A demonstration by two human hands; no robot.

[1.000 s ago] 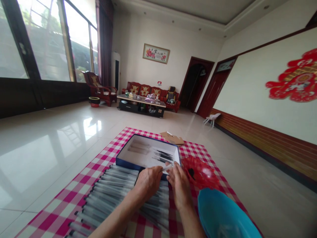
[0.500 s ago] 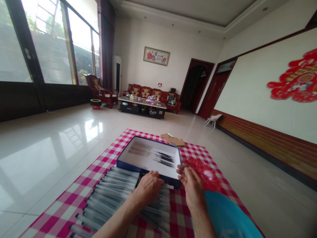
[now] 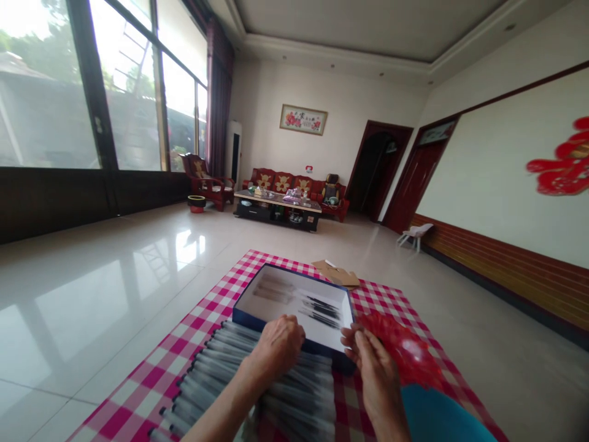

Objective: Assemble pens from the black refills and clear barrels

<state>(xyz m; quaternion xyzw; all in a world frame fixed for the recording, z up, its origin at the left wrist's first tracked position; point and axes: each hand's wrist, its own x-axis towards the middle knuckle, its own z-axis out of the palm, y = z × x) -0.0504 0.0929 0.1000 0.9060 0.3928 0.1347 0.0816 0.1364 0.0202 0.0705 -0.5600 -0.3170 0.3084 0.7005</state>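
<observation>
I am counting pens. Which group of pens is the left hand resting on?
The row of pens on the checked cloth, before the blue box: the left hand lies on it. The dark pens and pale pens lie inside the box.

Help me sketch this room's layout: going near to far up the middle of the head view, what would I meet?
Rows of pens → blue box → cardboard scrap → low coffee table → red sofa → framed picture.
</observation>
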